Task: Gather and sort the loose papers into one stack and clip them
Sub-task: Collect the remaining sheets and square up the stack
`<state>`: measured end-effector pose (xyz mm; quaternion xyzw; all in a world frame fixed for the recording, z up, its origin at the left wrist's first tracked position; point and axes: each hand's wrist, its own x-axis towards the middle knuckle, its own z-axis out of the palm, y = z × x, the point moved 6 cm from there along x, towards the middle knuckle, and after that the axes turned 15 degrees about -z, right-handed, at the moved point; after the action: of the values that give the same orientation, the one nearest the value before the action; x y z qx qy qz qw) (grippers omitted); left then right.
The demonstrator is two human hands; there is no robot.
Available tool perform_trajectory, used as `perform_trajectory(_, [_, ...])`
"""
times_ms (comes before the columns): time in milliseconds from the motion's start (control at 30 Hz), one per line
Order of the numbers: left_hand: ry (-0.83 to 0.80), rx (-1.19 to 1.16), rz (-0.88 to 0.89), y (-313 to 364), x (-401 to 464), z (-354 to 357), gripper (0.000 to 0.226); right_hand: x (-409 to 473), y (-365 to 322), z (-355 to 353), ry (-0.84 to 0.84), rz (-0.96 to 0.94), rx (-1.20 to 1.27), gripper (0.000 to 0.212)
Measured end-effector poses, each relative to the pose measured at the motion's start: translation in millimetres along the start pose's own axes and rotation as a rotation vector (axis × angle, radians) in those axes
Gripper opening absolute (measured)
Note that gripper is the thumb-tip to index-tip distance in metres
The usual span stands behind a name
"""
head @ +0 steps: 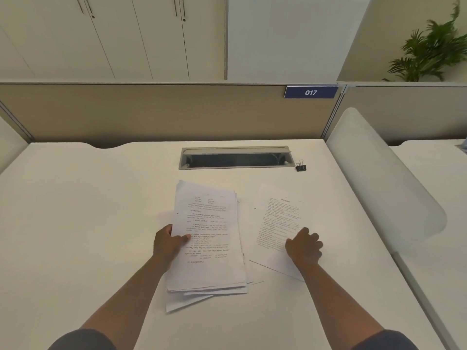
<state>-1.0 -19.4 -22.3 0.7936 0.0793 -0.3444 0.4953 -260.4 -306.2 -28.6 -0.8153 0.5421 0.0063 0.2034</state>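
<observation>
Left hand (168, 242) pinches ragged paper stack (209, 238) at its edge, right hand (304, 246) curled flat on loose sheet (276, 223) just right of stack, binder clip (300, 167) well beyond; risk: unsquared lower sheets slip w/ lift.

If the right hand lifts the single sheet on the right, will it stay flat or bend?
The single sheet is thin paper, so it would probably droop when lifted by one edge. It looks light and may slide on the smooth desk under the right hand. Its near corner seems already slightly raised, which should ease picking it up.
</observation>
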Motion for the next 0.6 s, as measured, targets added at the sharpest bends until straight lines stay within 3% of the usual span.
perform_trajectory(167, [-0.023, 0.056, -0.019, -2, 2, 5, 0.022, 5, 10, 1, 0.008, 0.173, 0.121, 0.072])
perform_trajectory(267, [-0.028, 0.056, -0.009, -2, 3, 6, 0.029, 11, 16, 2, -0.011, 0.185, 0.164, 0.083])
perform_trajectory(400, [-0.015, -0.008, -0.014, -5, 5, 1, 0.036, 17, 26, -1, 0.002, 0.12, 0.339, 0.064])
perform_trajectory(600, [-0.053, -0.14, -0.05, -5, 9, -13, 0.031, 14, 26, -32, 0.194, -0.025, 0.481, 0.031])
